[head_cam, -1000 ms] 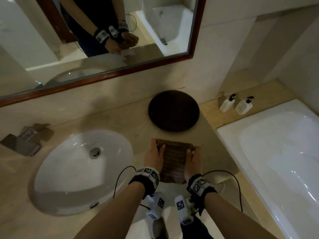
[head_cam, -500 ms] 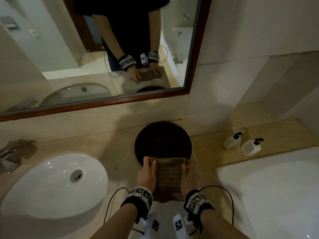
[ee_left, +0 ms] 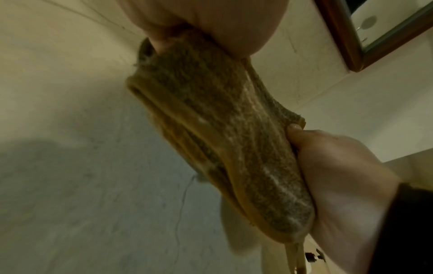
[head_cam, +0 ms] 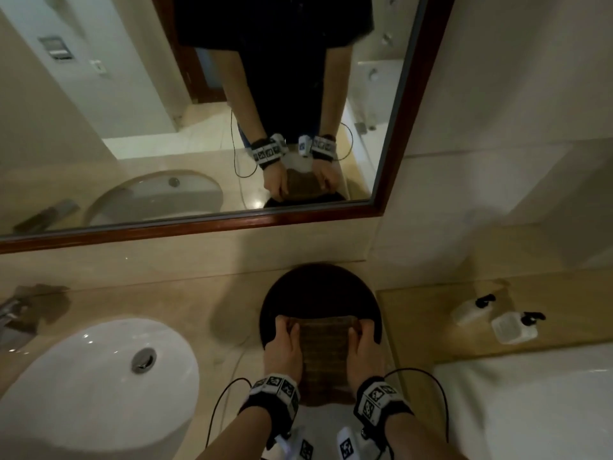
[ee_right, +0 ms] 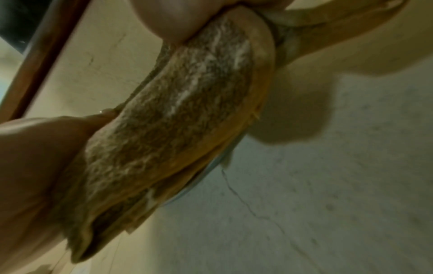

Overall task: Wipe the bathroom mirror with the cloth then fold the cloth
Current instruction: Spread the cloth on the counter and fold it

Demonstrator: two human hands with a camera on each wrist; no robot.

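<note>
Two hands, left hand [head_cam: 282, 350] and right hand [head_cam: 365, 351], each pinching one side of the folded cloth [head_cam: 323, 353], carried level above the dark round tray [head_cam: 318, 290], seemingly to keep the folds intact for setting down.

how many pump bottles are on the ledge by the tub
2. Both small white plastic pump bottles with black tops stand on the tan ledge beside the white bathtub: one nearer the wall, the other right of it. None seem hidden.
</note>
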